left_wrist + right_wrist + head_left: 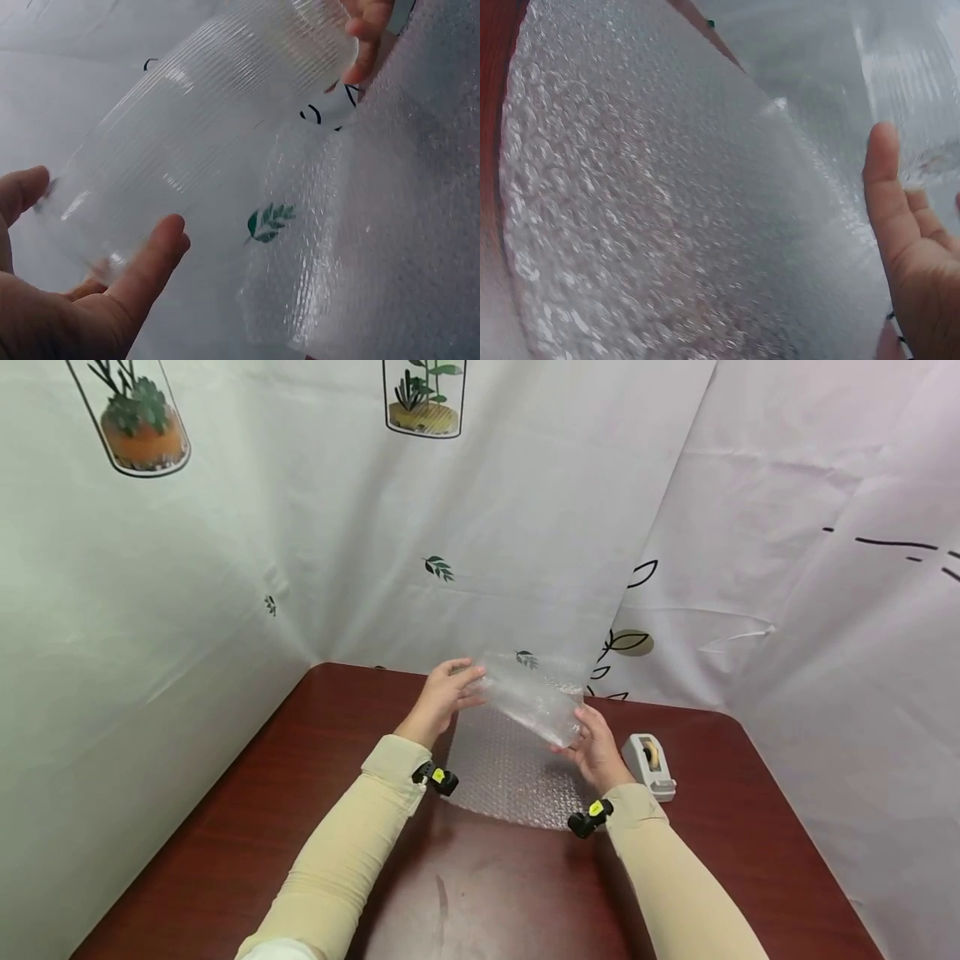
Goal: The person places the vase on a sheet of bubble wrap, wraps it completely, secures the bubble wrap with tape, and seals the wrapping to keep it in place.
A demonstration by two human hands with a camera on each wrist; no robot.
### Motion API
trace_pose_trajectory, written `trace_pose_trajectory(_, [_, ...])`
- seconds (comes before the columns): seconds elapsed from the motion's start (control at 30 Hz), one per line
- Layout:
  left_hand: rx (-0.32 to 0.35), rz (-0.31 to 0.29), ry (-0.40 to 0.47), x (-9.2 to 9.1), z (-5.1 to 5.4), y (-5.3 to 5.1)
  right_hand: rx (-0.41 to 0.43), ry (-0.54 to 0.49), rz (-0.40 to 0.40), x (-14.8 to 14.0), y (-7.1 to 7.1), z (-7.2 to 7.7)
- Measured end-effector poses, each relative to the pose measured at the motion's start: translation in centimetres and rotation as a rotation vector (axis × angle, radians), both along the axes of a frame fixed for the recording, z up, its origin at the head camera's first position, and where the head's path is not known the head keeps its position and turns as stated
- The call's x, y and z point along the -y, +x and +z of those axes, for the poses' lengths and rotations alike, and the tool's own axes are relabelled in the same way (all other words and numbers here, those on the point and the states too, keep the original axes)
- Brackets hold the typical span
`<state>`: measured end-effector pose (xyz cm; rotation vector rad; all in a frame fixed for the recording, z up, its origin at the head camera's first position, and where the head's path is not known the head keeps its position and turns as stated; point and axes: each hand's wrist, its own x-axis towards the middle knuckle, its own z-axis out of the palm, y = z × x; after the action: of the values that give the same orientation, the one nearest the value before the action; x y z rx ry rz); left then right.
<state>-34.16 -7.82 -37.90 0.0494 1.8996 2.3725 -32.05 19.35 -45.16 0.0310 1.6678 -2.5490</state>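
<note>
Both hands hold a clear ribbed glass vase [531, 702] above a sheet of bubble wrap [502, 777]. The left hand [447, 693] grips one end; in the left wrist view its thumb and fingers spread around the rounded end of the vase [202, 120]. At the other end, lower and to the right, the right hand [596, 747] holds the vase with thumb and fingers. It lies tilted on its side, nothing visible inside. The bubble wrap [630, 187] lies flat at the front, and its far part rises behind the vase.
A white tape dispenser [651, 767] with a roll of tape stands on the table just right of the right hand. The dark red tabletop [480, 893] ends at white fabric walls [525, 527] printed with plants, behind and on both sides.
</note>
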Motion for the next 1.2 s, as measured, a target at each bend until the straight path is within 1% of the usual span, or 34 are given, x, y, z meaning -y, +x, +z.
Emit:
trace_pose_trajectory(0.07, [0.012, -0.012, -0.046, 0.6, -0.4, 0.1, 0.005, 0.046, -0.022, -0.4, 0.0, 0.2])
trace_pose_trajectory(0.17, [0.020, -0.038, -0.118, 1.0, -1.0, 0.3, 0.007, 0.078, -0.035, -0.9, 0.1, 0.5])
trace_pose_trajectory(0.27, [0.017, -0.063, -0.143, 1.2, -1.8, 0.4, 0.013, 0.100, -0.056, -1.4, 0.3, 0.7])
trace_pose_trajectory(0.33, [0.019, -0.069, -0.149, 1.2, -2.3, 0.5, 0.015, 0.112, -0.063, -1.8, 0.4, 0.8])
trace_pose_trajectory(0.5, [0.037, -0.052, -0.182, 0.9, -3.6, 1.1, 0.022, 0.163, -0.088, -2.2, 0.8, 0.6])
trace_pose_trajectory(0.6, [0.038, -0.034, -0.239, 0.4, -4.6, 1.5, 0.024, 0.238, -0.108, -2.2, 1.2, 0.3])
trace_pose_trajectory(0.67, [0.045, -0.019, -0.301, -0.2, -5.1, 1.9, 0.024, 0.274, -0.122, -2.2, 1.4, 0.0])
trace_pose_trajectory(0.7, [0.042, -0.008, -0.339, -0.4, -5.4, 2.0, 0.024, 0.290, -0.127, -2.1, 1.5, -0.1])
trace_pose_trajectory(0.8, [0.001, 0.014, -0.481, -1.2, -6.2, 2.4, 0.027, 0.306, -0.122, -2.0, 1.7, -0.4])
trace_pose_trajectory(0.83, [-0.008, 0.025, -0.520, -1.3, -6.3, 2.5, 0.025, 0.316, -0.111, -2.0, 1.8, -0.4])
trace_pose_trajectory(0.9, [-0.038, 0.029, -0.583, -1.5, -6.7, 2.7, 0.023, 0.342, -0.078, -2.1, 2.0, -0.7])
trace_pose_trajectory(0.97, [-0.056, 0.023, -0.625, -1.6, -6.9, 2.9, 0.021, 0.379, -0.042, -2.3, 2.2, -1.0])
trace_pose_trajectory(1.07, [-0.079, -0.006, -0.677, -1.6, -7.3, 3.2, 0.021, 0.425, -0.029, -2.5, 2.5, -1.8])
trace_pose_trajectory(1.13, [-0.102, -0.012, -0.715, -1.6, -7.6, 3.4, 0.021, 0.428, -0.032, -2.6, 2.6, -2.3])
trace_pose_trajectory(1.2, [-0.112, -0.015, -0.748, -1.6, -7.8, 3.4, 0.016, 0.405, -0.039, -2.7, 2.7, -2.9])
